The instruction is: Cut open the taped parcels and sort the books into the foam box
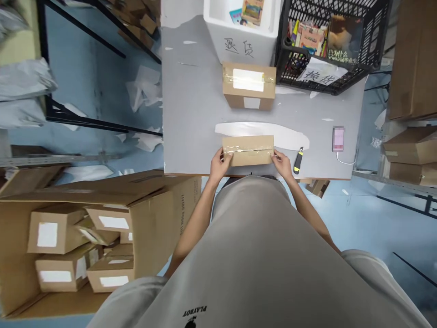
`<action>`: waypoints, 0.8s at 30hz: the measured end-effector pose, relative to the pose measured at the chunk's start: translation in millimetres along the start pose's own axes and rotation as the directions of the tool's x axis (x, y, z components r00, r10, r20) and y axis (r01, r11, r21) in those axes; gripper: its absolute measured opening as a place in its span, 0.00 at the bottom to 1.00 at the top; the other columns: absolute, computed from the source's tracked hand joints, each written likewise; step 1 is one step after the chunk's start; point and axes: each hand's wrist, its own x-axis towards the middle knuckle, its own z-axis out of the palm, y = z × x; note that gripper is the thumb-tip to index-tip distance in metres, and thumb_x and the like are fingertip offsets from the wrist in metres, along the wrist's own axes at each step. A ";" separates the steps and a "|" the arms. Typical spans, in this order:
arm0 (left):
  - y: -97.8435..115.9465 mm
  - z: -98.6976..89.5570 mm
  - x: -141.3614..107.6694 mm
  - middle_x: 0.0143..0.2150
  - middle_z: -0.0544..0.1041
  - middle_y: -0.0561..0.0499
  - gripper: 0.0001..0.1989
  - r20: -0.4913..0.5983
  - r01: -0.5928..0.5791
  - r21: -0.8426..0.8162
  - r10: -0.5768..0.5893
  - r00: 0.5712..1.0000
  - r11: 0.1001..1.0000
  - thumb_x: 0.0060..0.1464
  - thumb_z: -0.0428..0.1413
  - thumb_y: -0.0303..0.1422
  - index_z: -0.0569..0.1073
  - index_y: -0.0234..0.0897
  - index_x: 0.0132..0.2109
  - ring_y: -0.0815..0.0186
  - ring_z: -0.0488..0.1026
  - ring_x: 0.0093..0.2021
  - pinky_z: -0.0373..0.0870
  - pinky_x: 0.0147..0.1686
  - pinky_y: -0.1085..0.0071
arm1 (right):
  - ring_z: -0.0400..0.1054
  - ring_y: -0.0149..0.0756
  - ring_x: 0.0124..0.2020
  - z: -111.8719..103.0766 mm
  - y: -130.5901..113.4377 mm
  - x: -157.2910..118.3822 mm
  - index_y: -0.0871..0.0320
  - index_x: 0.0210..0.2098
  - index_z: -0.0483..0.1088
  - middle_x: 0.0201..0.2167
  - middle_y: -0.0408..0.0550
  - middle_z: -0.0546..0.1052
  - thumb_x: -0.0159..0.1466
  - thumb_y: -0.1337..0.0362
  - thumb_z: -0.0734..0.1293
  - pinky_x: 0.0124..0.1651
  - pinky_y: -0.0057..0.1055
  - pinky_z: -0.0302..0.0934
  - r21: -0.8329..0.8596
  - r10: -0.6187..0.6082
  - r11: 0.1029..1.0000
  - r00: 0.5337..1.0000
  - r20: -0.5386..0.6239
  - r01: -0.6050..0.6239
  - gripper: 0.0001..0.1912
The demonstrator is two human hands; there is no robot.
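A small brown cardboard box with clear tape along its top lies at the front edge of the grey table. My left hand grips its left end, and my right hand grips its right end. Behind the box lies a strip of white paper. A black and yellow cutter rests just right of my right hand. Farther back sits another taped brown box with a white label.
At the back stand a white bin and a black crate holding books. A phone with a cable lies at the right. A large carton of labelled boxes stands at the lower left.
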 end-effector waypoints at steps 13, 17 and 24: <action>-22.8 38.4 7.1 0.73 0.80 0.33 0.36 0.066 -0.033 0.054 0.029 0.997 0.998 0.63 0.68 0.50 0.76 0.39 0.72 0.44 0.83 0.67 0.84 0.66 0.44 | 0.78 0.56 0.62 -90.3 73.0 31.1 0.62 0.60 0.76 0.63 0.69 0.80 0.73 0.52 0.73 0.70 0.48 0.69 -0.434 0.287 0.779 0.873 -0.395 -0.453 0.23; -18.5 27.7 -1.4 0.79 0.73 0.33 0.44 0.066 -0.140 0.163 0.131 0.989 0.977 0.63 0.70 0.52 0.67 0.46 0.80 0.41 0.77 0.74 0.82 0.68 0.41 | 0.77 0.54 0.59 -87.2 94.1 44.3 0.59 0.57 0.72 0.60 0.65 0.78 0.69 0.56 0.77 0.65 0.45 0.71 -0.434 0.369 0.722 0.830 -0.419 -0.539 0.22; -2.7 15.9 -7.2 0.81 0.67 0.37 0.35 0.196 -0.297 0.245 0.253 0.948 0.923 0.68 0.67 0.52 0.73 0.49 0.76 0.40 0.66 0.82 0.80 0.71 0.42 | 0.76 0.49 0.52 -86.6 94.4 45.6 0.53 0.46 0.70 0.51 0.55 0.81 0.65 0.61 0.71 0.63 0.44 0.71 -0.426 0.305 0.776 0.868 -0.392 -0.465 0.11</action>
